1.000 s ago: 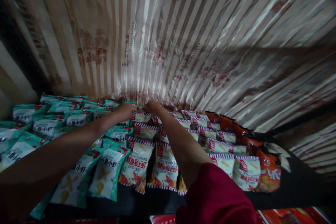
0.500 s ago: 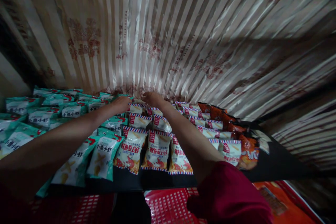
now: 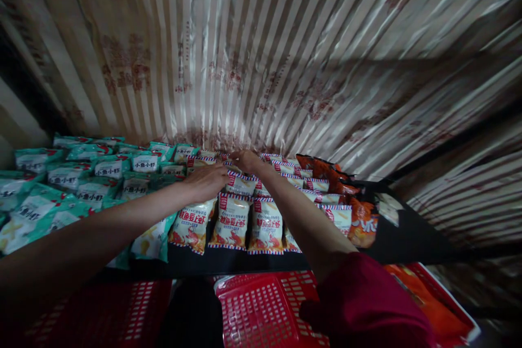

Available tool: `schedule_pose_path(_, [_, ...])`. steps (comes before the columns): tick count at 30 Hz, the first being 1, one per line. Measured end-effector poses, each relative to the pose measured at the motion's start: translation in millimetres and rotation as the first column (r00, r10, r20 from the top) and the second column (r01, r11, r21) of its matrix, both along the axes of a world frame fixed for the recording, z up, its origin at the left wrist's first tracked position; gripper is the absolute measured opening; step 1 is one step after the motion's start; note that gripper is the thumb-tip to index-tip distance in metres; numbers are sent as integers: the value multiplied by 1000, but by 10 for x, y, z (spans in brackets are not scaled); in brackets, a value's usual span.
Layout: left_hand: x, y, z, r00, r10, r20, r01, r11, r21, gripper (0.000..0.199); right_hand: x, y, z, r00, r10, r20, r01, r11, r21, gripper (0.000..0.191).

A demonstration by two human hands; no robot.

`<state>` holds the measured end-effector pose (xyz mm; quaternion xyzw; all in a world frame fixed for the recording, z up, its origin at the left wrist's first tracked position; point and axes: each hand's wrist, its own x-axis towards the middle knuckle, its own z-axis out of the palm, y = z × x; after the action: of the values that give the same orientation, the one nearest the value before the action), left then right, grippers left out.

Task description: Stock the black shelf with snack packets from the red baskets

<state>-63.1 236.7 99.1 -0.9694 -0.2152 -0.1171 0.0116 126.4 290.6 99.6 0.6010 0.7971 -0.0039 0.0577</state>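
My left hand lies palm down over the middle rows of white snack bags with red-and-blue striped edges. Its fingers are stretched out and touch the top of one bag. Just behind it, my right hand reaches over the back rows of the same bags, fingers loosely bent and apart, pointing left. Dim light and the bags hide part of the fingertips. I cannot make out anything held in either hand. Left of the white bags stand several rows of teal snack bags.
Orange snack bags stand at the right end of the black shelf. A striped, printed plastic sheet hangs behind. Below the shelf are red baskets and an orange package in a red-and-white tray.
My left hand has moved right and nearer, from the back of the teal bags onto the white bags. My right hand stays over the back rows. The view has shifted slightly.
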Motion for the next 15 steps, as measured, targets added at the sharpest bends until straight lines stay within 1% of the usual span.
schedule_pose_path(2, [34, -143, -22, 998, -62, -3, 62, 998, 28, 21, -12, 1, -8, 1000, 8, 11, -7, 999, -41, 35])
schedule_pose_path(5, [83, -323, -43, 997, -72, -29, 73, 997, 16, 19, -27, -3, -12, 998, 63, 30, -59, 992, -110, 37])
schedule_pose_path(8, [123, -416, -69, 996, -87, -14, 86, 996, -15, 22, -30, -5, -32, 993, 96, 72, -86, 987, -132, 31])
schedule_pose_path(10, [133, -409, -83, 996, -89, 1, 89, 995, -34, 21, -32, 8, -57, 993, 66, 101, -54, 992, -118, 28])
schedule_pose_path(12, [127, -353, -88, 998, -67, 8, 67, 997, -40, 20, -40, 35, -88, 993, 27, 112, -16, 995, -99, 28])
schedule_pose_path(15, [93, -248, -91, 1000, -27, 10, 27, 1000, -4, 21, -75, 89, -126, 994, -13, 106, 22, 997, -75, 31])
